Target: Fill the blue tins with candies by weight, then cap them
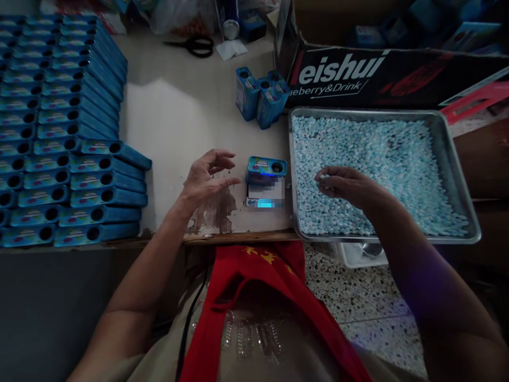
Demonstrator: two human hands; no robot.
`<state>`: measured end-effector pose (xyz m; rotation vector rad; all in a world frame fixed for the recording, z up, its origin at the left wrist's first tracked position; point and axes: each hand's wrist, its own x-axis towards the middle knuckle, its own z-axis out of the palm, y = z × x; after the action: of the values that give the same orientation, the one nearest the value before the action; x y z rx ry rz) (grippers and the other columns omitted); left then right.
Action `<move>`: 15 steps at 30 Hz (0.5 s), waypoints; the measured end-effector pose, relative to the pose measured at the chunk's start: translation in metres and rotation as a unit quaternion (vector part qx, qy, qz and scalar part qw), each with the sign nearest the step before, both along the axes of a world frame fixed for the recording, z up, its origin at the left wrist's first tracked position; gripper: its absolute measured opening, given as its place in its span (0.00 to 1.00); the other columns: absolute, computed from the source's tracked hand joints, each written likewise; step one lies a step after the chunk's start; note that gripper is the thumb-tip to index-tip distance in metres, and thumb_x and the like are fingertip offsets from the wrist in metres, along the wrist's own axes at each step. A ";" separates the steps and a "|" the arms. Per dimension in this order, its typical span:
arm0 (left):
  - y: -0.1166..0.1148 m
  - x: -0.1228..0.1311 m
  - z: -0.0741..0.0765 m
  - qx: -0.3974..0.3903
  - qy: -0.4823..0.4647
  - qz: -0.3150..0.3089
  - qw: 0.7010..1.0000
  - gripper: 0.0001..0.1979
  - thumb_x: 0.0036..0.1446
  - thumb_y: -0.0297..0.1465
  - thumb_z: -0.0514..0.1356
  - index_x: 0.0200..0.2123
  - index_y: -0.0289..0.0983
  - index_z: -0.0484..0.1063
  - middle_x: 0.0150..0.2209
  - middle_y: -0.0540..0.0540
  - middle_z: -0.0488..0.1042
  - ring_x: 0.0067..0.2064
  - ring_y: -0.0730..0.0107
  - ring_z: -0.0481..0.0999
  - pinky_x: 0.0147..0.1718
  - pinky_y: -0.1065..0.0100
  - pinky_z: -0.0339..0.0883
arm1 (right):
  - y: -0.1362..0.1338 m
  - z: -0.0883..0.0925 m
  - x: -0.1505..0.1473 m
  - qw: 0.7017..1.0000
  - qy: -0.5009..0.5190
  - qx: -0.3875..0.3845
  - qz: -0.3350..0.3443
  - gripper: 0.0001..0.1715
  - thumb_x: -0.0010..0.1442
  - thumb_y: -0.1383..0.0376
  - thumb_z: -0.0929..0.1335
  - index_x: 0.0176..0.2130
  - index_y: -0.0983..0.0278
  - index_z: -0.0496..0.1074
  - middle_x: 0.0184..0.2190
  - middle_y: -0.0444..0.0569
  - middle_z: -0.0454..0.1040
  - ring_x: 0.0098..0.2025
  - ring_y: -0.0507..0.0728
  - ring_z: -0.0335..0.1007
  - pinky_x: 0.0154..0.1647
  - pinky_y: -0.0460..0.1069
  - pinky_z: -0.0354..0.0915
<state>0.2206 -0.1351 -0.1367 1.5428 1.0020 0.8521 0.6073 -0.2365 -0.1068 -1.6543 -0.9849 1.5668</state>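
Observation:
My left hand [210, 178] hovers over the worktable with thumb and fingers apart and nothing between them. Just right of it, a blue candy tin [266, 165] with a round dark hole in its top stands on a small digital scale [264, 199] with a lit display. My right hand [342, 183] is above the left part of a metal tray [469, 212], its fingertips pinched on a few small pale candies [324, 179]. A layer of white and light blue candies [377, 154] spreads across that tray.
Rows of blue tins [79, 111] fill the table's left side. Several more tins [262, 98] stand near a black printed carton [369, 77]. Scissors [196, 46] and a can [230, 26] lie at the back. A white container [353, 257] sits below the tray.

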 end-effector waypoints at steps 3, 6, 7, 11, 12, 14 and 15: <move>0.001 0.002 -0.005 0.009 0.000 0.002 1.000 0.35 0.43 0.38 0.84 0.55 0.41 0.80 0.47 0.46 0.85 0.54 0.54 0.86 0.64 0.47 0.78 | 0.003 0.008 -0.002 0.999 0.026 0.010 -0.021 0.16 0.52 0.60 0.83 0.36 0.61 0.78 0.29 0.46 0.71 0.31 0.52 0.64 0.30 0.45 0.62; 0.001 0.006 -0.009 0.022 0.011 -0.005 1.000 0.35 0.46 0.37 0.83 0.57 0.42 0.79 0.49 0.46 0.84 0.56 0.53 0.86 0.63 0.47 0.78 | 0.004 0.015 -0.003 0.998 0.027 0.023 -0.042 0.15 0.51 0.61 0.82 0.35 0.61 0.77 0.28 0.46 0.70 0.30 0.51 0.63 0.28 0.45 0.59; 0.001 0.008 -0.010 0.029 0.014 -0.008 0.999 0.34 0.47 0.36 0.83 0.57 0.42 0.79 0.49 0.46 0.84 0.56 0.54 0.85 0.63 0.48 0.78 | 0.004 0.017 -0.003 0.998 0.025 0.024 -0.047 0.15 0.51 0.62 0.82 0.35 0.61 0.77 0.28 0.45 0.70 0.29 0.51 0.62 0.28 0.45 0.58; -0.001 0.015 -0.015 0.052 0.032 -0.017 0.998 0.36 0.48 0.35 0.83 0.59 0.43 0.78 0.51 0.46 0.84 0.58 0.54 0.85 0.63 0.49 0.76 | 0.003 0.018 -0.005 0.999 0.024 0.013 -0.046 0.14 0.50 0.62 0.81 0.34 0.61 0.76 0.27 0.44 0.69 0.28 0.50 0.61 0.29 0.46 0.58; -0.002 0.018 -0.016 0.053 0.036 -0.019 0.998 0.36 0.48 0.35 0.83 0.60 0.44 0.78 0.52 0.45 0.84 0.58 0.54 0.84 0.64 0.48 0.76 | 0.003 0.016 -0.005 0.999 0.024 0.011 -0.044 0.14 0.51 0.62 0.81 0.35 0.61 0.76 0.27 0.43 0.69 0.28 0.50 0.61 0.29 0.46 0.58; -0.003 0.023 -0.019 0.051 0.036 -0.024 0.998 0.37 0.48 0.35 0.84 0.60 0.44 0.78 0.54 0.45 0.85 0.59 0.53 0.84 0.65 0.48 0.75 | 0.001 0.013 -0.004 0.999 0.019 0.015 -0.043 0.16 0.52 0.60 0.81 0.35 0.60 0.75 0.27 0.43 0.70 0.28 0.51 0.62 0.29 0.47 0.58; -0.003 0.026 -0.020 0.051 0.032 -0.028 0.998 0.37 0.47 0.35 0.84 0.60 0.44 0.79 0.54 0.45 0.85 0.60 0.53 0.84 0.66 0.48 0.75 | 0.000 0.012 -0.002 0.999 0.007 0.021 -0.032 0.17 0.53 0.58 0.81 0.36 0.60 0.76 0.28 0.44 0.72 0.29 0.52 0.64 0.30 0.48 0.60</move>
<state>0.2465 -0.1385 -0.1572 1.6863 0.9694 0.8301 0.6049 -0.2363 -0.0951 -1.6274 -0.9424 1.5047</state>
